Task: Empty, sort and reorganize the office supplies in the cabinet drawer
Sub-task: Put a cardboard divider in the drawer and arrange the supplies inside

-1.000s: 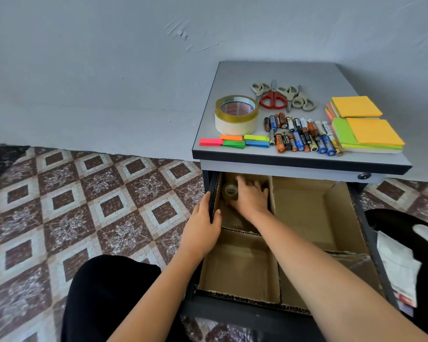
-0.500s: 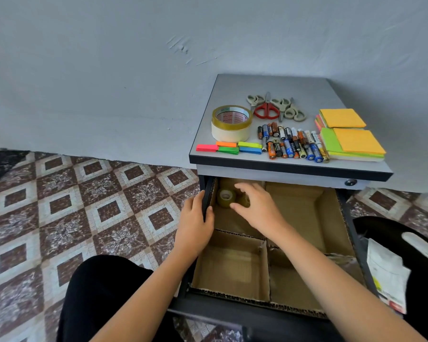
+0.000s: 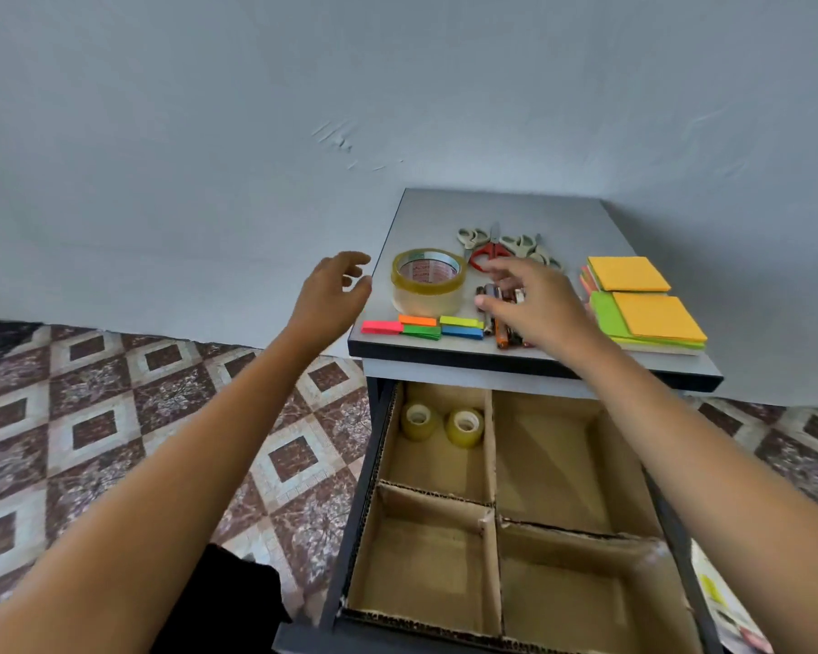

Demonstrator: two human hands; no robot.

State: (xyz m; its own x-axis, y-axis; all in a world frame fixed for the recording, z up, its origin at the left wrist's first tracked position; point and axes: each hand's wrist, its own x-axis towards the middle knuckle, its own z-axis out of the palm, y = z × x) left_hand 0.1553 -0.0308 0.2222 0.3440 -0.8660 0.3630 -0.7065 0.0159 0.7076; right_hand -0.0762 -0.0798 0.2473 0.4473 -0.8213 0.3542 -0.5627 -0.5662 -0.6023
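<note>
Two small tape rolls (image 3: 465, 426) lie side by side in the back-left compartment of the drawer (image 3: 572, 469). Both hands hover empty, fingers loosely spread: the left hand (image 3: 334, 295) beside the cabinet top (image 3: 492, 210), the right hand (image 3: 532, 306) over the batteries (image 3: 504, 335) (partly hidden), the big tape roll (image 3: 427, 287) between them.

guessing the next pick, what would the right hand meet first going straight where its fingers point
Likely the red scissors: the open right hand, above the batteries, points back-left, and their handles lie just past its fingertips. The big tape roll sits close beside that line; depth is unclear.
</note>
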